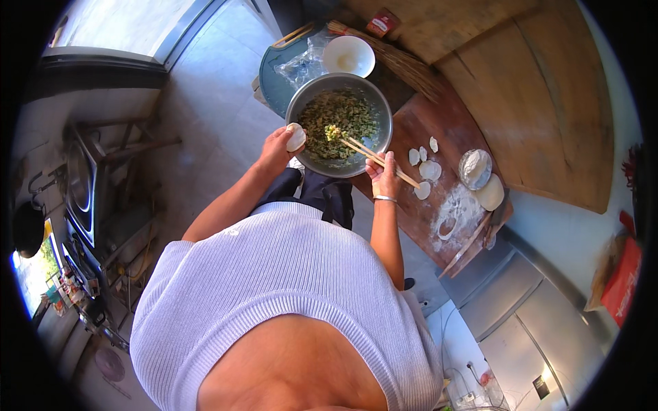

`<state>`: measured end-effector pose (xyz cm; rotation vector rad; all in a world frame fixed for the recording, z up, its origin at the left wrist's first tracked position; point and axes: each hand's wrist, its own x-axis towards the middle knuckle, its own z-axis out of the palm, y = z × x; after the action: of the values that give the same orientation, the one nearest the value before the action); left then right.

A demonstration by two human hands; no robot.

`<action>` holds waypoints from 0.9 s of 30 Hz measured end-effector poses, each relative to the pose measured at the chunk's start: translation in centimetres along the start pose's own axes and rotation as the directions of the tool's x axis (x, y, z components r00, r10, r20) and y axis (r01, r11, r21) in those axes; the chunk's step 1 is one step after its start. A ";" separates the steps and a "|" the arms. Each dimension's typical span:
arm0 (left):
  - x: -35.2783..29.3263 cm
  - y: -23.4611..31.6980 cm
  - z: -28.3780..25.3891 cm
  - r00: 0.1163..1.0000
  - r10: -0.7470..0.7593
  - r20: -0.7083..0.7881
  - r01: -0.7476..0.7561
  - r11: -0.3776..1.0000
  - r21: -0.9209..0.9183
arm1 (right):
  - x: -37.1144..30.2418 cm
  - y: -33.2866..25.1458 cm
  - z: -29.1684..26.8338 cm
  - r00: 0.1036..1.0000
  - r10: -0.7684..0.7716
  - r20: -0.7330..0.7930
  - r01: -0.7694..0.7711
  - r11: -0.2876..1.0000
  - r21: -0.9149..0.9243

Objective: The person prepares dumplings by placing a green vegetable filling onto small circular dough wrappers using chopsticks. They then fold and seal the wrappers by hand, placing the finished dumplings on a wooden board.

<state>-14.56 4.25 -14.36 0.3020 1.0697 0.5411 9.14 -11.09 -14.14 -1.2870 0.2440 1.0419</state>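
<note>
A round dough wrapper (295,138) lies in my left hand (277,149), held at the left rim of a metal bowl (387,123). Chopped green and brown filling (336,109) covers the inside of the bowl. My right hand (384,175), with a bracelet at the wrist, grips a pair of chopsticks (370,155) slanting over the bowl's right rim. At their tips sits a small clump of yellow-green filling (332,132). Several more wrappers (430,170) are scattered on the wooden board (411,123) to the right of my right hand.
Flour (456,216), a floury round container (475,168), a piece of dough (490,193) and a rolling pin (467,245) are on the board. Behind the bowl stand a white bowl (348,56), a teal tray (273,79) with plastic film, and a straw brush (397,60). A stove (82,178) is at left.
</note>
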 end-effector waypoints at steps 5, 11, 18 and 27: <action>1.1 -1.5 2.7 0.998 -0.060 -0.009 0.060 0.997 0.050 | -2.5 -1.0 -0.4 0.996 -0.086 0.011 0.084 0.989 0.120; 0.7 -1.7 7.0 0.951 -0.195 0.240 0.196 0.980 0.022 | -6.8 -1.6 1.5 0.919 -0.360 0.164 0.378 0.921 -0.097; -0.6 0.2 9.2 0.936 -0.207 0.284 0.213 0.977 0.009 | -10.1 -4.1 4.5 0.565 -0.656 0.501 0.811 0.330 -0.483; -0.9 2.1 8.4 0.904 -0.232 0.358 0.272 0.960 -0.066 | -9.2 -4.6 3.8 0.830 -0.518 0.209 0.555 0.804 -0.212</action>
<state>-7.98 5.65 -8.84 0.1460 0.7159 0.2984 6.08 -11.95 -3.64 -1.4001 -0.3742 0.6750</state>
